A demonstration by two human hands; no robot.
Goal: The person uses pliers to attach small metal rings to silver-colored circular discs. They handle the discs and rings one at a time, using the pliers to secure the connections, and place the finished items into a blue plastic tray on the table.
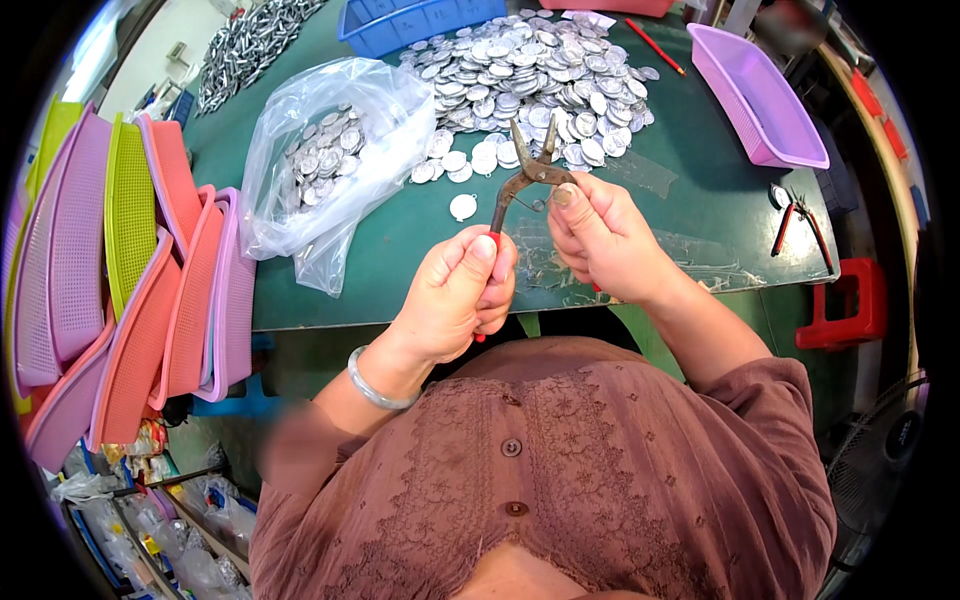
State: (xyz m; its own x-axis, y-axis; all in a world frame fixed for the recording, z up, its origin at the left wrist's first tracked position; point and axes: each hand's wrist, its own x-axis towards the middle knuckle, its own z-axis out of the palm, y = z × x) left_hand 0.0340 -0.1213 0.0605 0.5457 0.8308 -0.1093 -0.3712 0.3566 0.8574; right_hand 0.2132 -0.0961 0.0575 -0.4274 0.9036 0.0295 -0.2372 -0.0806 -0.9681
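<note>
Over the near part of the green table (400,265), I hold one pair of red-handled pliers (537,172) in both hands, its jaws spread and pointing away from me. My left hand (455,290) is closed round one handle. My right hand (610,240) grips the other handle close to the joint, thumb on top. Nothing shows between the jaws. Just beyond them lies a big heap of silvery round metal discs (530,75) with small loops. One loose disc (463,207) rests left of the pliers. A clear plastic bag (385,110) with more discs inside stands farther left.
A blue bin (420,25) and a heap of slim metal parts (245,55) are at the back. Coloured plastic baskets (85,230) lean at the left. A lilac basket (765,95), second pliers (800,225), red pencil (655,46) and red stool (845,305) are rightward.
</note>
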